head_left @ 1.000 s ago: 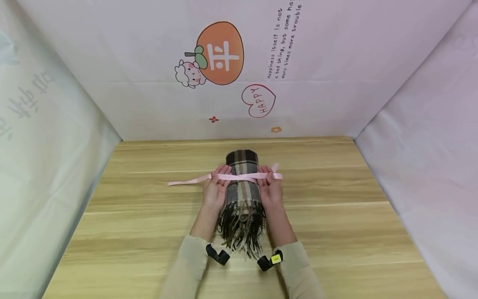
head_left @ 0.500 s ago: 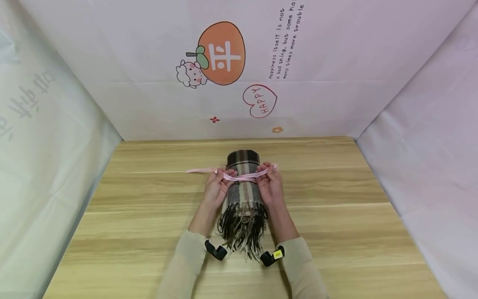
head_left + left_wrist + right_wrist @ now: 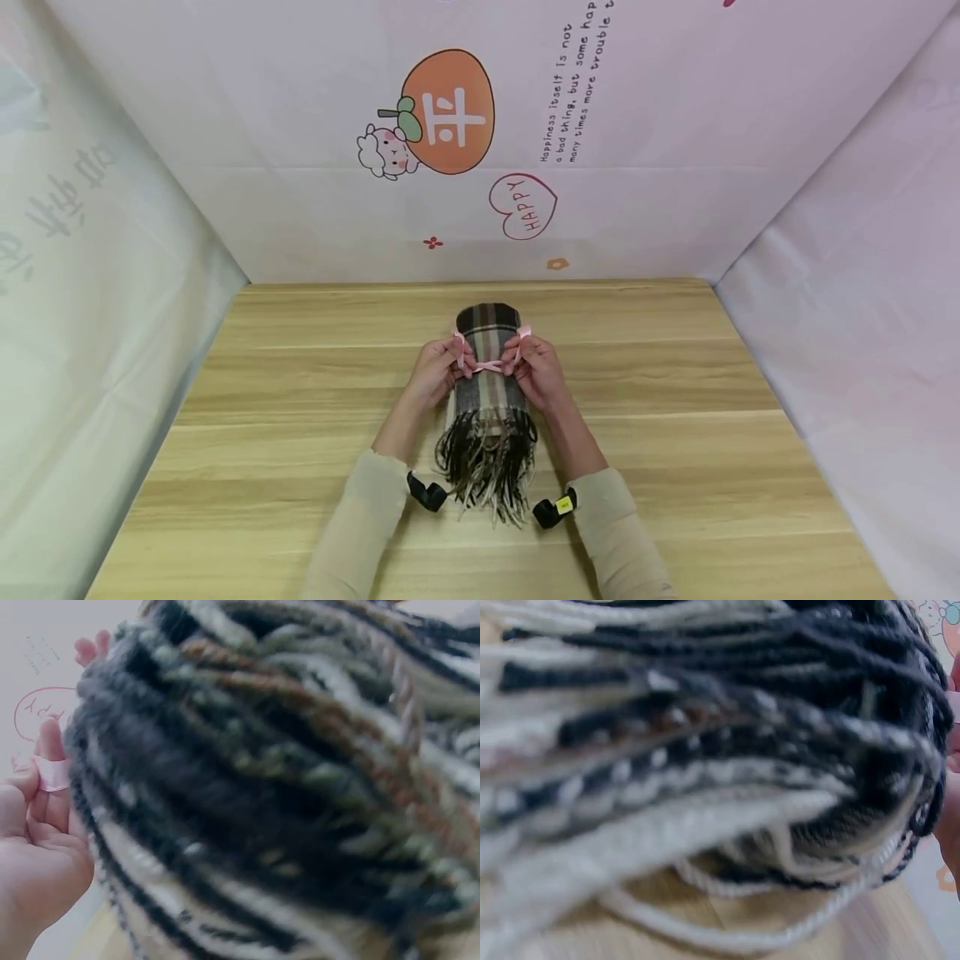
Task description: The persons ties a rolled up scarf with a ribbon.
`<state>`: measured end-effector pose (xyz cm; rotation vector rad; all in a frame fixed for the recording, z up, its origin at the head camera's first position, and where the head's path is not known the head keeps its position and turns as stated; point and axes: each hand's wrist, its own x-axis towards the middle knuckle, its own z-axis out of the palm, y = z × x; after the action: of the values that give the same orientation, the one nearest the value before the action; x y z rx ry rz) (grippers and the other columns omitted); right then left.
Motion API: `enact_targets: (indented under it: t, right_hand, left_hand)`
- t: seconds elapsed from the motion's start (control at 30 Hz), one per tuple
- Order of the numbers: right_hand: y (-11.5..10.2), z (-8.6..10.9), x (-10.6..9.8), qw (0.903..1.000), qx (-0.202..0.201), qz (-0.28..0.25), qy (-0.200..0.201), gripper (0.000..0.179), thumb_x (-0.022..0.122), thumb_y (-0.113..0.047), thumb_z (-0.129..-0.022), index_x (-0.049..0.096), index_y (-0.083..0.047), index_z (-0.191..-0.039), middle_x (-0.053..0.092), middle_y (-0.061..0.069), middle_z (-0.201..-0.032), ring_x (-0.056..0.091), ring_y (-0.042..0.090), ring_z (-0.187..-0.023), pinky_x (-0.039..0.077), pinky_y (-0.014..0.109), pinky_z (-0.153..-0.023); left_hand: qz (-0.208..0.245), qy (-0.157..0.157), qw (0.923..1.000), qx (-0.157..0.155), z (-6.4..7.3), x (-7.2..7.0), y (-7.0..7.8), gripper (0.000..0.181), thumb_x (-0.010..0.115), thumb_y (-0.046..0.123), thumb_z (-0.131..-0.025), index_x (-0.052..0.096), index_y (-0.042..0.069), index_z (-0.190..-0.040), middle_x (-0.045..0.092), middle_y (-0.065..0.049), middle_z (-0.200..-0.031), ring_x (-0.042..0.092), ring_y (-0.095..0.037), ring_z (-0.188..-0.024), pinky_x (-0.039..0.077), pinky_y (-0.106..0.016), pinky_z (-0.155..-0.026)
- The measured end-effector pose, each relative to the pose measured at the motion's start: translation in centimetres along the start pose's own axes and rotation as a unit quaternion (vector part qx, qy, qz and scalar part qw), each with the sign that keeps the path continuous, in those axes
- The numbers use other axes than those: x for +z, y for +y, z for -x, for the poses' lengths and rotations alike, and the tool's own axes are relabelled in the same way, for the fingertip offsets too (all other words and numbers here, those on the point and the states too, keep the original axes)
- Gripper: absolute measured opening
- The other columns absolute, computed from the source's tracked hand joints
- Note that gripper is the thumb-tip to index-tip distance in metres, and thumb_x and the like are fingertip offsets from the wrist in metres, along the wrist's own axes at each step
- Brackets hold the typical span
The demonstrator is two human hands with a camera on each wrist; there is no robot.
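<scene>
A rolled plaid scarf (image 3: 491, 393) in black, grey, cream and brown lies on the table, its fringe toward me. Around its middle runs a pink ribbon (image 3: 489, 367), crossed on top. At the scarf's left side my left hand (image 3: 435, 371) pinches one part of the ribbon between thumb and fingers. My right hand (image 3: 542, 372) pinches another part at the right side. In the left wrist view the ribbon (image 3: 52, 774) shows between the left thumb and fingers. Blurred fringe (image 3: 727, 750) fills most of the right wrist view and hides nearly all of the right hand.
The scarf rests on a wood-grain table (image 3: 285, 450). A white printed backdrop (image 3: 637, 167) rises behind the table, with white sheets at left and right. Each wrist carries a small black camera, the right camera (image 3: 553, 510) with a yellow label.
The hands have gone from lying palm-up beside the scarf to pinching the ribbon, fingers curled in close to the crossing. The ribbon's long left tail has drawn in and no longer stretches out left.
</scene>
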<state>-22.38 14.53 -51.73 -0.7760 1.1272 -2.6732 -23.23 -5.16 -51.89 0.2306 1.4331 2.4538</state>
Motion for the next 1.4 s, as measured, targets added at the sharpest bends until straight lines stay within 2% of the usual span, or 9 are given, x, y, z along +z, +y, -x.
enact_targets:
  t: [0.1, 0.27, 0.5, 0.67, 0.83, 1.0, 1.1, 1.2, 1.4]
  right_hand:
    - [0.0, 0.0, -0.2, 0.9975, 0.028, 0.062, 0.021, 0.030, 0.044, -0.024, -0.106, 0.069, -0.007, -0.105, 0.076, 0.001, -0.082, 0.067, 0.006, -0.059, 0.055, 0.018, -0.057]
    - [-0.2, -0.3, 0.3, 0.9872, 0.078, 0.128, 0.056, 0.025, 0.049, -0.027, -0.105, 0.061, -0.004, -0.106, 0.076, -0.002, -0.081, 0.064, 0.004, -0.055, 0.054, 0.017, -0.055]
    - [-0.2, -0.7, 1.1, 0.9753, 0.099, 0.175, 0.092, 0.018, 0.048, -0.015, -0.106, 0.058, -0.002, -0.099, 0.075, -0.002, -0.078, 0.061, 0.004, -0.052, 0.052, 0.017, -0.052]
    - [-0.2, -0.9, 1.5, 0.9677, 0.095, 0.202, 0.117, 0.018, 0.053, -0.008, -0.103, 0.069, -0.008, -0.094, 0.076, -0.001, -0.078, 0.066, 0.005, -0.057, 0.055, 0.018, -0.055]
    - [-0.5, -1.0, 1.7, 0.9673, 0.095, 0.204, 0.117, 0.026, 0.051, -0.018, -0.105, 0.066, 0.003, -0.106, 0.075, -0.002, -0.079, 0.067, 0.006, -0.061, 0.057, 0.019, -0.058]
    - [-0.7, -1.3, 1.8, 0.9675, 0.092, 0.213, 0.101, 0.040, 0.047, -0.020, -0.106, 0.046, 0.016, -0.122, 0.072, -0.003, -0.075, 0.061, 0.005, -0.053, 0.052, 0.018, -0.052]
    - [-0.6, -1.3, 1.8, 0.9675, 0.093, 0.212, 0.102, 0.026, 0.046, -0.016, -0.106, 0.046, 0.008, -0.116, 0.072, -0.003, -0.073, 0.059, 0.006, -0.050, 0.050, 0.018, -0.050]
    - [-0.5, -1.2, 1.8, 0.9671, 0.088, 0.208, 0.117, 0.008, 0.049, -0.009, -0.105, 0.051, -0.002, -0.104, 0.072, -0.002, -0.071, 0.057, 0.006, -0.048, 0.049, 0.018, -0.048]
    - [-0.4, -1.3, 2.0, 0.9617, 0.077, 0.224, 0.138, 0.008, 0.056, -0.010, -0.102, 0.060, -0.005, -0.097, 0.071, -0.003, -0.071, 0.054, 0.006, -0.047, 0.046, 0.018, -0.047]
  left_hand:
    - [-0.069, -0.026, 0.9973, 0.002, -0.3, -0.1, 0.4, 0.034, 0.044, 0.018, -0.107, 0.063, 0.006, -0.081, 0.067, 0.002, -0.066, 0.061, -0.007, -0.055, 0.054, -0.019, -0.056]
    - [-0.146, -0.040, 0.9883, 0.011, -0.4, 0.1, 0.9, 0.027, 0.045, 0.009, -0.106, 0.061, -0.002, -0.088, 0.069, 0.004, -0.068, 0.059, -0.006, -0.052, 0.052, -0.018, -0.054]
    - [-0.163, -0.041, 0.9856, 0.023, -0.3, 0.5, 1.0, 0.015, 0.048, 0.004, -0.104, 0.053, 0.000, -0.091, 0.071, 0.006, -0.067, 0.059, -0.007, -0.051, 0.050, -0.020, -0.051]
    - [-0.201, -0.040, 0.9780, 0.037, -0.4, 0.7, 1.1, 0.017, 0.054, 0.003, -0.101, 0.061, -0.012, -0.096, 0.071, 0.008, -0.073, 0.057, -0.007, -0.050, 0.050, -0.021, -0.051]
    - [-0.217, -0.033, 0.9742, 0.053, -0.5, 0.9, 1.2, 0.024, 0.055, 0.004, -0.101, 0.063, -0.019, -0.102, 0.069, 0.009, -0.073, 0.057, -0.007, -0.051, 0.050, -0.020, -0.049]
    - [-0.217, -0.026, 0.9746, 0.049, -0.5, 1.2, 1.4, 0.020, 0.054, 0.004, -0.101, 0.060, -0.015, -0.105, 0.069, 0.009, -0.071, 0.056, -0.006, -0.050, 0.050, -0.020, -0.049]
    - [-0.210, -0.024, 0.9764, 0.045, -0.5, 1.4, 1.5, 0.015, 0.055, 0.002, -0.100, 0.057, -0.012, -0.106, 0.069, 0.008, -0.069, 0.056, -0.008, -0.047, 0.049, -0.021, -0.048]
    - [-0.232, -0.022, 0.9715, 0.045, -0.4, 1.5, 1.5, 0.013, 0.057, 0.003, -0.100, 0.059, -0.009, -0.106, 0.070, 0.008, -0.071, 0.054, -0.009, -0.046, 0.047, -0.022, -0.047]
    - [-0.272, -0.019, 0.9610, 0.047, -0.3, 1.7, 1.7, 0.013, 0.059, 0.006, -0.100, 0.064, -0.004, -0.106, 0.071, 0.008, -0.074, 0.048, -0.009, -0.045, 0.042, -0.021, -0.047]
